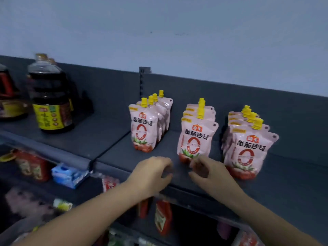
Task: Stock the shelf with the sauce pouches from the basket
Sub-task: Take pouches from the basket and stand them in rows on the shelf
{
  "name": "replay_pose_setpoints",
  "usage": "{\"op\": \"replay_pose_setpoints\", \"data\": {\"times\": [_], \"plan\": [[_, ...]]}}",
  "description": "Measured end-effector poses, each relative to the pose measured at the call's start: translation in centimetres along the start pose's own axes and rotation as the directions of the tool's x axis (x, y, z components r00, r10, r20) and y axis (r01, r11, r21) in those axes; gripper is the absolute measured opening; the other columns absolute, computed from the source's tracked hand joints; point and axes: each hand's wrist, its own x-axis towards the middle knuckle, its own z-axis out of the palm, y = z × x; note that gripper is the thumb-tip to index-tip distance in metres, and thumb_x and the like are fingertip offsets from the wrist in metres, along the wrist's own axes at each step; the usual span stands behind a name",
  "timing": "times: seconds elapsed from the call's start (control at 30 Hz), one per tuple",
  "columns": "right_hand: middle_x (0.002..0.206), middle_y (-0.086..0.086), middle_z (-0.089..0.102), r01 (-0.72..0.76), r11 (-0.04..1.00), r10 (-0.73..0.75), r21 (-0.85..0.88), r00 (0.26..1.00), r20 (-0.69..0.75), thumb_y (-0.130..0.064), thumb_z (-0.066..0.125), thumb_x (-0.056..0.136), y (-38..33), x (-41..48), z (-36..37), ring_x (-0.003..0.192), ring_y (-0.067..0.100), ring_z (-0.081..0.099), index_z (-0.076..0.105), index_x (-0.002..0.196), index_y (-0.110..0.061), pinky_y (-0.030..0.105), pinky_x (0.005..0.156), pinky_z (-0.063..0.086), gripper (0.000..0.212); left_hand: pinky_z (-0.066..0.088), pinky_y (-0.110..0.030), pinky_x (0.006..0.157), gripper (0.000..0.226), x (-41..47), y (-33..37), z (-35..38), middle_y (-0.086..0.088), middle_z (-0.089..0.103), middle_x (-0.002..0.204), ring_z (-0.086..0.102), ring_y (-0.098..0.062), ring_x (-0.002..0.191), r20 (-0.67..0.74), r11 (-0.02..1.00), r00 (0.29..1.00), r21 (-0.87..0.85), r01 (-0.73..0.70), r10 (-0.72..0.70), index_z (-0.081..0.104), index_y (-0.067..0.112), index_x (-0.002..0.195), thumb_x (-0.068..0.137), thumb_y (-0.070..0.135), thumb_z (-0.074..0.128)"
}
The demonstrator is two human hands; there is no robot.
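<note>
Three rows of pouches stand on the shelf (113, 153), front to back: left row (143, 128), middle row (197, 139), right row (248, 150). All are upright, long axis vertical, yellow spouts up, labels facing near.

Hands: both are over the near edge of the shelf, close to each other but not touching. Left hand (152, 173) has loosely curled fingers and holds nothing. Right hand (207, 173) is the same, with no pouch in it as far as the blur lets me see.

Key relation: the middle row sits just far of the right hand, whose fingertips are right beside the front pouch's base. I can't tell if they touch it. The left hand sits in front of the gap between the left and middle rows, so the right hand is nearer for any nudge to that pouch.

Basket: not in view, so which way the next pouch lies can't be told. My read is that both hands are free and the next step is a trip off the shelf to fetch one.

Space: bare shelf shows left of the left row, up to the dark bottle (50, 96) far left. Lower shelves hold red and blue packs, all blurred.
</note>
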Motion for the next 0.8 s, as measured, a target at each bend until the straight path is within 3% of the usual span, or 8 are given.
{"op": "replay_pose_setpoints", "data": {"times": [0.13,0.23,0.4,0.53,0.67,0.8], "plan": [[0.097,-0.005,0.063,0.324,0.945,-0.317,-0.045,0.941,0.117,-0.031,0.059,0.08,-8.0,3.7,7.1,0.09,0.011,0.058,0.059,0.101,-0.02,0.026,0.078,0.045,0.024,0.038,-0.028,0.076,0.027,-7.7,-7.9,-6.1,0.004,0.06,0.107,0.056,-0.017,0.106,-0.13,0.973,0.983,0.178,0.149,-0.126,0.054,0.021,0.105,0.084,0.037,0.045],[0.105,0.0,0.059,0.487,0.865,-0.438,-0.12,0.85,0.292,-0.031,0.054,0.084,-14.0,5.9,13.2,0.1,0.02,0.056,0.056,0.107,-0.018,0.033,0.081,0.043,0.026,0.045,-0.032,0.086,0.033,-14.8,-13.3,-10.0,0.0,0.058,0.117,0.054,-0.022,0.111,-0.088,0.89,0.943,0.311,0.333,-0.322,0.052,0.019,0.117,0.088,0.034,0.05],[0.132,-0.002,0.052,0.661,0.733,-0.508,-0.164,0.691,0.514,-0.037,0.05,0.09,-22.0,7.4,21.8,0.118,0.02,0.051,0.045,0.129,-0.022,0.033,0.089,0.044,0.042,0.042,-0.033,0.088,0.041,-26.6,-19.9,-13.4,-0.003,0.055,0.122,0.052,-0.025,0.115,-0.019,0.693,0.787,0.462,0.554,-0.617,0.049,0.016,0.12,0.086,0.039,0.052],[0.121,0.002,0.056,0.746,0.658,-0.564,-0.106,0.581,0.587,-0.036,0.05,0.089,-27.4,6.9,28.8,0.112,0.022,0.053,0.05,0.118,-0.017,0.035,0.084,0.044,0.035,0.041,-0.035,0.091,0.05,-34.8,-23.0,-14.3,-0.005,0.053,0.125,0.05,-0.025,0.116,0.024,0.565,0.636,0.487,0.666,-0.771,0.048,0.014,0.125,0.089,0.048,0.046],[0.11,0.002,0.056,0.81,0.586,-0.57,-0.038,0.444,0.692,-0.033,0.05,0.088,-30.2,6.5,35.1,0.103,0.024,0.056,0.045,0.103,-0.018,0.034,0.07,0.043,0.022,0.04,-0.035,0.089,0.037,-39.9,-25.7,-13.0,-0.005,0.054,0.123,0.05,-0.026,0.114,0.051,0.466,0.509,0.488,0.738,-0.859,0.05,0.015,0.12,0.09,0.037,0.049],[0.114,0.004,0.058,0.868,0.495,-0.571,0.024,0.305,0.762,-0.035,0.049,0.09,-31.5,7.3,41.2,0.103,0.024,0.056,0.05,0.119,-0.016,0.033,0.068,0.042,0.035,0.04,-0.035,0.088,0.028,-42.2,-28.6,-10.5,-0.006,0.056,0.119,0.051,-0.026,0.112,0.084,0.372,0.378,0.464,0.804,-0.922,0.052,0.013,0.112,0.088,0.029,0.049]]}}
